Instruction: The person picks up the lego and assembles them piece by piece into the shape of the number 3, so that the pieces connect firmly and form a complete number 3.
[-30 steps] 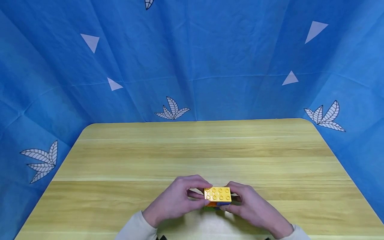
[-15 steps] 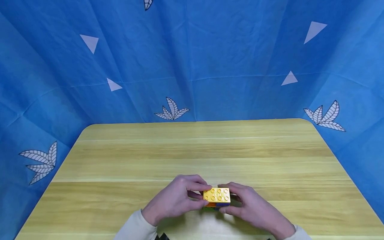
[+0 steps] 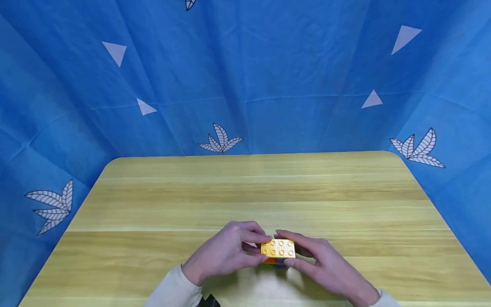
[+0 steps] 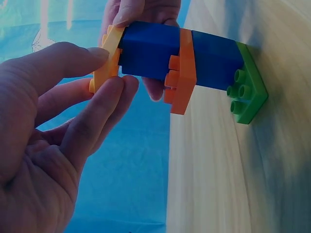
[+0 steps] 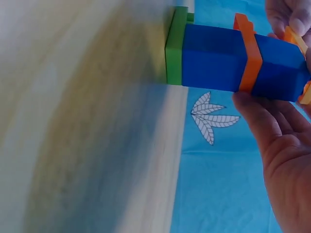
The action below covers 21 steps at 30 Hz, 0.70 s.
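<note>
A block tower of Duplo-style bricks stands between both hands near the table's front: a green base (image 4: 251,87), a blue brick (image 4: 216,60), an orange brick (image 4: 184,73), another blue brick (image 4: 150,48) and a yellow brick (image 3: 278,247) on top. My left hand (image 3: 224,251) pinches the yellow brick at its left end, thumb in front and fingers behind. In the left wrist view, a narrow dark gap shows under this brick. My right hand (image 3: 322,264) holds the tower loosely from the right, thumb at the front and longer fingers reaching behind, partly hidden.
The light wooden table (image 3: 245,192) stretches away beyond the hands. Blue cloth (image 3: 245,76) with white leaf and triangle prints surrounds its back and sides. A small black object (image 3: 209,301) shows by the left sleeve.
The right hand has loosened a little, its fingers straightening behind the yellow brick and its thumb sliding slightly right. The left hand keeps its pinch, and the tower stays in place.
</note>
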### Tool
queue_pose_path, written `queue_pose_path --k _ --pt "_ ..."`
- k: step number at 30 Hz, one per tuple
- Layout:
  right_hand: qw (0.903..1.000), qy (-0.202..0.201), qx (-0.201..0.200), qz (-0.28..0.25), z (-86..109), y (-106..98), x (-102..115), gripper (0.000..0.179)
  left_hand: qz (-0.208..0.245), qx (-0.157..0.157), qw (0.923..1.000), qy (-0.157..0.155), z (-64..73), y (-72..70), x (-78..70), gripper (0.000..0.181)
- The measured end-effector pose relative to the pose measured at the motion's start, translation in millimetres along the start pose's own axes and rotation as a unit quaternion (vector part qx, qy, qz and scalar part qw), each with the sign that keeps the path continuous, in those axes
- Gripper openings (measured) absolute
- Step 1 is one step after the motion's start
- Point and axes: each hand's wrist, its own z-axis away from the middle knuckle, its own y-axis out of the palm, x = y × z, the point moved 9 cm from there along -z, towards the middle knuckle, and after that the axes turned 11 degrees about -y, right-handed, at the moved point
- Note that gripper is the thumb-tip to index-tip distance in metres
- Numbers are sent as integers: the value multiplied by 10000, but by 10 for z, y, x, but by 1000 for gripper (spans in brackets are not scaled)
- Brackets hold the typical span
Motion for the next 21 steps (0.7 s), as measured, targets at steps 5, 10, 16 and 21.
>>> queue_pose_path --k 5,10,16,21 --pt "9998 -182 -51 29 0 -14 18 45 8 31 10000 -51 -9 8 6 34" --pt "9998 -73 -76 -152 -37 -31 13 43 168 30 9998 -49 -1 -1 15 33" --pt "9997 -49 -147 -168 -54 -48 16 40 368 66 9993 -65 6 9 43 33" --pt "9992 -291 -204 -154 -53 -34 20 41 362 20 9993 -65 12 12 73 32"
